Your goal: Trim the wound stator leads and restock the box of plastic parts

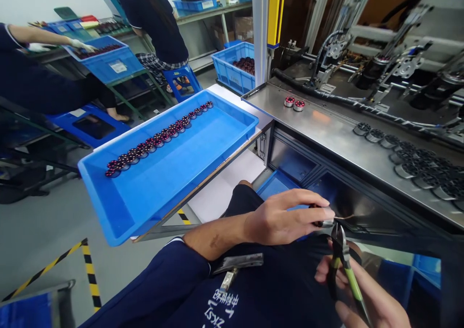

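My left hand [286, 216] reaches across my lap, its fingers closed around a small motor stator [319, 223] with a silvery rim and dark windings. A thin copper-coloured wire [344, 217] sticks out from its right side. My right hand [369, 289] grips diagonal cutters [340, 250] with green-and-black handles. Their tips point up, just below and right of the stator, close to the wire; whether they touch it I cannot tell. Part of the stator is hidden by my fingers.
A blue tray [163, 197] to the left holds a diagonal row of red-and-black stators [155, 139]. On the metal machine ledge [319, 125] sit two red stators [294, 103] and several dark ones [409, 161]. Two co-workers [155, 23] sit beyond, near blue crates [116, 67].
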The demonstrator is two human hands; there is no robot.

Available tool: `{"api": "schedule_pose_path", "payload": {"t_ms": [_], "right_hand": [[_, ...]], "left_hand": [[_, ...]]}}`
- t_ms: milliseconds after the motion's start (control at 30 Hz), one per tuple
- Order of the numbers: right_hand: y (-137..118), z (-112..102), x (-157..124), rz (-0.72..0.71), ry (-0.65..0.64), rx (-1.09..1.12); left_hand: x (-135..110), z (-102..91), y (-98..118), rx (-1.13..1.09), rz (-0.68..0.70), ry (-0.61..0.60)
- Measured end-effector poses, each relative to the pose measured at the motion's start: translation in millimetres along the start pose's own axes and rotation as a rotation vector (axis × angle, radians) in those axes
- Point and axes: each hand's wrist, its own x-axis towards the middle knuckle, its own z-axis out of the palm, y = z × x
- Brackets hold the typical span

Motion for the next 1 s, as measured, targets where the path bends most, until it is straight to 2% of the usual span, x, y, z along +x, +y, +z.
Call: {"api": "schedule_pose_path", "payload": {"t_ms": [267,667,867,933,1000], "right_hand": [[-3.8,0.7,4.4,0.005,0.010,0.029],[-16.6,2.7,14.3,0.028,0.042,0.045],[-11.3,1.5,12.5,0.114,0.103,0.008],[-12.3,0.8,16.3,0.117,0.107,0.025],[-14.0,1.2,22.3,0.071,0.111,0.040]], "left_hand": [[0.2,3.0,-3.0,-0.015,0.029,0.084],[-1.1,0.1,1.8,0.007,-0.014,0.068],[-2.2,0.6,2.0,0.025,-0.008,0.065],[-3.9,1.3,2.5,0.023,-0.043,0.078],[-7.3,1.7,2.8,-0.017,-0.143,0.120]]}}
